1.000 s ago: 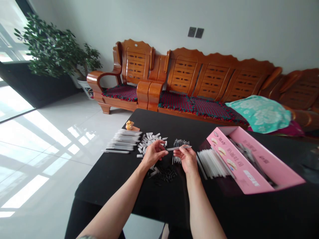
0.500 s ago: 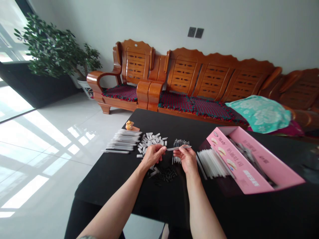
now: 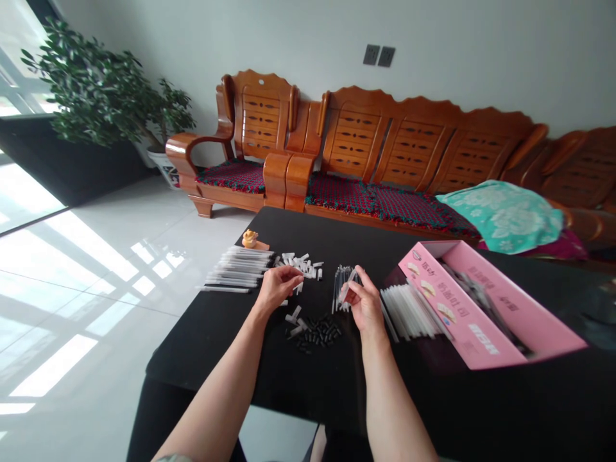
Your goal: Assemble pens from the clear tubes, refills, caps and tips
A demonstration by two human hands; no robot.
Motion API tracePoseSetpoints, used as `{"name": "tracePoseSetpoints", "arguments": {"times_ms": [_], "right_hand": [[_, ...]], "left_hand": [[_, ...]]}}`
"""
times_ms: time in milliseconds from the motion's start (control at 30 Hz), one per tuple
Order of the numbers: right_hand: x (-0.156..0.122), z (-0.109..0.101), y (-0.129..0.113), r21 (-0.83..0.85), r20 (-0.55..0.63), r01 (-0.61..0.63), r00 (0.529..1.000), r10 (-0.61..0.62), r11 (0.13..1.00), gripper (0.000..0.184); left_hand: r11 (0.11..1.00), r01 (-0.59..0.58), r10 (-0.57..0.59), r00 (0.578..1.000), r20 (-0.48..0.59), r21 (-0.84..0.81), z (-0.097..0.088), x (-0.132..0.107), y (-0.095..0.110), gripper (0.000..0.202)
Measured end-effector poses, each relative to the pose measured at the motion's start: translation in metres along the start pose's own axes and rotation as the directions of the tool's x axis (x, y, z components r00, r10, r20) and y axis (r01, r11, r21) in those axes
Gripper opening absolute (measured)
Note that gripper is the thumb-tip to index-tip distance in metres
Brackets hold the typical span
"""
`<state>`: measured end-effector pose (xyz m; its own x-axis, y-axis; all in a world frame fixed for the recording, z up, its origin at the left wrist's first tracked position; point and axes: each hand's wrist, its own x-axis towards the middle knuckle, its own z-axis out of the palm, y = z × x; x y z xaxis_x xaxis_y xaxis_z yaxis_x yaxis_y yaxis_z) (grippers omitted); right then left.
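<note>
My right hand (image 3: 366,303) is closed on a pale pen (image 3: 347,286), which tilts up from the fingers above a row of thin pen refills (image 3: 338,289). To the left, my left hand (image 3: 278,287) has its thumb and fingertips pinched together at the edge of a pile of white pen caps (image 3: 302,262); whether a cap is between them I cannot make out. Small black plugs (image 3: 323,332) lie in a heap between my forearms, with a few white caps (image 3: 295,318) beside them. Pens (image 3: 238,268) lie side by side at the left.
White pen barrels (image 3: 409,312) lie to the right of my right hand, against a pink box (image 3: 462,308) with dark items inside. A small orange figurine (image 3: 250,239) sits at the back left of the black table (image 3: 212,359). Behind stands a wooden sofa (image 3: 356,141).
My hands have come apart. My left hand has moved left to the white caps and let go of the pen. My right hand has kept the pen and tilted it from level to upward.
</note>
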<state>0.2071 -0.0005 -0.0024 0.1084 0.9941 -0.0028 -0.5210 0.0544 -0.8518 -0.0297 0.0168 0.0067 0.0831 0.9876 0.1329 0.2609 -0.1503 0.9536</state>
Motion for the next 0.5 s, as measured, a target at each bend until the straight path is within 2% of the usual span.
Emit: {"name": "tracePoseSetpoints", "arguments": {"times_ms": [67,167,233,367,433,500], "right_hand": [[-0.001,0.000,-0.001,0.003,0.038,0.001,0.999,-0.001,1.000,0.064],[-0.001,-0.002,0.000,0.018,0.101,-0.024,0.995,0.022,1.000,0.038],[-0.001,-0.004,0.001,0.037,0.104,-0.026,0.994,0.022,0.999,0.022],[0.001,-0.008,0.001,0.111,0.091,-0.003,0.996,-0.007,0.994,0.023],[0.001,-0.008,0.001,0.129,0.085,0.007,0.996,-0.018,0.992,0.026],[0.001,-0.008,0.001,0.123,0.073,0.016,0.997,-0.025,0.992,0.026]], "left_hand": [[0.990,-0.032,0.015,0.993,0.119,0.139,-0.006,-0.002,0.000,0.029],[0.948,-0.111,0.006,0.944,0.330,0.299,-0.009,-0.006,0.003,0.022],[0.915,-0.149,-0.016,0.915,0.403,0.374,-0.007,-0.008,0.006,0.018],[0.849,-0.213,-0.032,0.893,0.449,0.484,0.000,-0.010,0.008,0.010],[0.835,-0.234,-0.016,0.894,0.447,0.498,0.001,-0.010,0.008,0.005],[0.858,-0.220,0.013,0.912,0.409,0.465,0.003,-0.010,0.010,0.002]]}}
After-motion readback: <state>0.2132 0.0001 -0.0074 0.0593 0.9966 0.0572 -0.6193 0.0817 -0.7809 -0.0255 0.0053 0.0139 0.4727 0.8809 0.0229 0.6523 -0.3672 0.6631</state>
